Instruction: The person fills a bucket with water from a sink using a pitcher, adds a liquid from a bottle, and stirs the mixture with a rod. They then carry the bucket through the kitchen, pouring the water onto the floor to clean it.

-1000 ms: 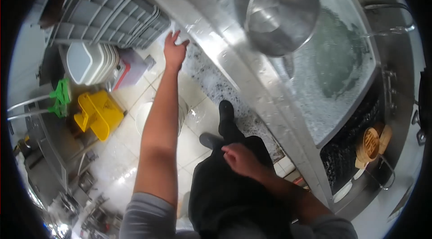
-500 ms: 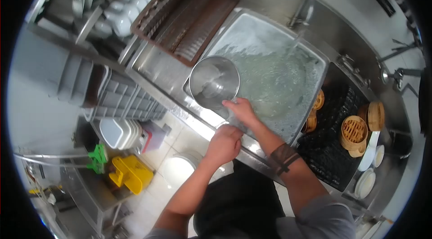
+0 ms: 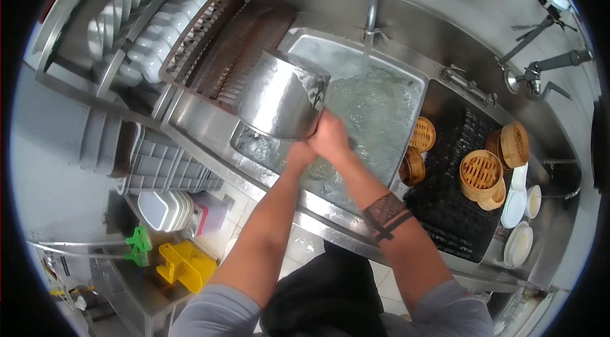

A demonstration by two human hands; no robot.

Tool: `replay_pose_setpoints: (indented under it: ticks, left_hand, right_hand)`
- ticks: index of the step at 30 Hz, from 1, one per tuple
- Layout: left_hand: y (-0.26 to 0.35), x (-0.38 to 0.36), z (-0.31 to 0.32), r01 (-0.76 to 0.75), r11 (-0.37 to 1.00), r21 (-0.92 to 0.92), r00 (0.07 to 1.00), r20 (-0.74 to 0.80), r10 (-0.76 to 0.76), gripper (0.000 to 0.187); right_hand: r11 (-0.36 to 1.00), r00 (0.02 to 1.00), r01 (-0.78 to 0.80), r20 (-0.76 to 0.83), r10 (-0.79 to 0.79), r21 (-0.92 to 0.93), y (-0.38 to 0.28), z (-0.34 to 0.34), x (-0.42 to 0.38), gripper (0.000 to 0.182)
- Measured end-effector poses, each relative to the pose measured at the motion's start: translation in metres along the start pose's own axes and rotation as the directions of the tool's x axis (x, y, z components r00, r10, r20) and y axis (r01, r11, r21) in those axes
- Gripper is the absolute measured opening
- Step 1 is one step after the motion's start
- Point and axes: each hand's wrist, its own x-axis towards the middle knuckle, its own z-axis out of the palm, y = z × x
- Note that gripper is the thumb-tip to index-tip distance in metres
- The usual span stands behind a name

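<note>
A shiny metal saucepan (image 3: 279,95) is tilted over the left side of the water-filled sink (image 3: 416,108). Its outer wall faces me and its inside cannot be seen. My right hand (image 3: 330,137) is closed close against the pan's lower right side, where the handle would be. Just below and to the left, my left hand (image 3: 300,154) is closed too, touching or nearly touching the right. The fingers cover most of what they grip. Cloudy water (image 3: 375,108) swirls in the sink under a running faucet (image 3: 372,16).
A brown dish rack (image 3: 213,51) stands left of the sink. Bamboo steamers (image 3: 481,172) sit on a black mat (image 3: 451,210) at the right, beside white dishes (image 3: 518,245). Stacked bowls (image 3: 155,45) fill the upper-left shelf. Lower left are grey crates (image 3: 168,159) and a yellow plastic piece (image 3: 187,264).
The saucepan has tipped from opening upward to showing its outer wall, and has moved up and left. Both hands have moved forward with it, the left closer to the pan. The head view has shifted.
</note>
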Motion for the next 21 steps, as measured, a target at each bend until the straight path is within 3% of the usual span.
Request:
replay_pose_setpoints:
  ticks: [2, 4, 6, 8, 10, 11, 13, 14, 15, 16, 17, 18, 19, 20, 21]
  left_hand:
    - [-0.041, 0.022, 0.025, -0.053, 0.962, -0.269, 0.997, -0.076, 0.033, 0.061]
    - [0.005, 0.007, -0.008, -0.268, 0.938, 0.219, 0.93, -0.194, 0.311, 0.058]
    - [0.007, 0.016, -0.024, -0.211, 0.939, 0.273, 0.943, -0.197, 0.269, 0.05]
    - [0.001, 0.007, -0.04, -0.151, 0.934, 0.325, 0.955, -0.197, 0.223, 0.042]
    - [0.001, -0.013, -0.063, -0.165, 0.967, 0.195, 0.984, -0.04, 0.176, 0.03]
    - [0.008, -0.03, -0.077, -0.151, 0.97, 0.19, 0.985, -0.057, 0.164, 0.03]
    - [0.026, -0.074, -0.101, 0.063, 0.994, 0.092, 0.978, -0.203, -0.043, 0.02]
    - [0.029, -0.094, -0.111, 0.074, 0.994, 0.085, 0.975, -0.216, -0.054, 0.02]
    - [0.03, -0.113, -0.12, 0.082, 0.99, 0.117, 0.966, -0.255, -0.05, 0.017]
    - [0.026, -0.13, -0.125, 0.095, 0.985, 0.146, 0.955, -0.293, -0.048, 0.015]
    - [0.011, -0.142, -0.12, 0.083, 0.989, 0.121, 0.914, -0.405, -0.027, 0.009]
    - [0.002, -0.163, -0.121, 0.113, 0.988, 0.104, 0.906, -0.418, -0.06, 0.009]
    - [-0.01, -0.187, -0.123, 0.033, 0.999, 0.034, 0.846, -0.534, -0.009, 0.007]
    - [-0.024, -0.214, -0.127, -0.049, 0.999, -0.019, 0.758, -0.652, 0.025, 0.006]
    - [-0.034, -0.246, -0.132, -0.061, 0.996, -0.069, 0.717, -0.697, -0.005, 0.007]
  right_hand:
    - [0.985, 0.989, -0.051, 0.126, 0.072, -0.163, -0.008, -0.023, 0.008, 0.031]
    - [0.936, 0.99, 0.042, 0.14, 0.008, -0.35, 0.008, -0.028, 0.017, 0.03]
    - [0.837, 0.933, 0.069, 0.331, 0.138, -0.543, -0.01, -0.056, 0.037, 0.021]
    - [0.778, 0.916, 0.115, 0.368, 0.156, -0.617, 0.001, -0.069, 0.047, 0.023]
    - [0.721, 0.906, 0.034, 0.325, 0.27, -0.693, 0.014, -0.077, 0.05, 0.019]
    - [0.724, 0.906, 0.054, 0.339, 0.253, -0.687, 0.027, -0.08, 0.043, 0.019]
    - [0.719, 0.91, 0.164, 0.384, 0.153, -0.676, 0.057, -0.074, 0.018, 0.014]
    - [0.721, 0.908, 0.181, 0.395, 0.139, -0.669, 0.058, -0.061, 0.013, 0.014]
    - [0.731, 0.744, 0.128, 0.553, 0.375, -0.67, 0.057, -0.049, 0.009, 0.006]
    - [0.724, 0.496, 0.082, 0.658, 0.567, -0.685, 0.057, -0.039, 0.003, 0.013]
    - [0.727, 0.491, 0.107, 0.672, 0.555, -0.679, 0.058, -0.031, -0.005, 0.013]
    - [0.765, 0.404, -0.502, 0.673, 0.62, -0.404, 0.063, -0.025, -0.015, 0.018]
    - [0.42, 0.283, -0.907, 0.723, 0.63, -0.011, 0.059, -0.02, -0.026, 0.023]
    - [0.444, 0.264, -0.895, 0.75, 0.606, -0.044, 0.055, -0.016, -0.031, 0.023]
    - [0.273, 0.234, -0.958, 0.787, 0.571, 0.087, 0.048, -0.017, -0.034, 0.026]
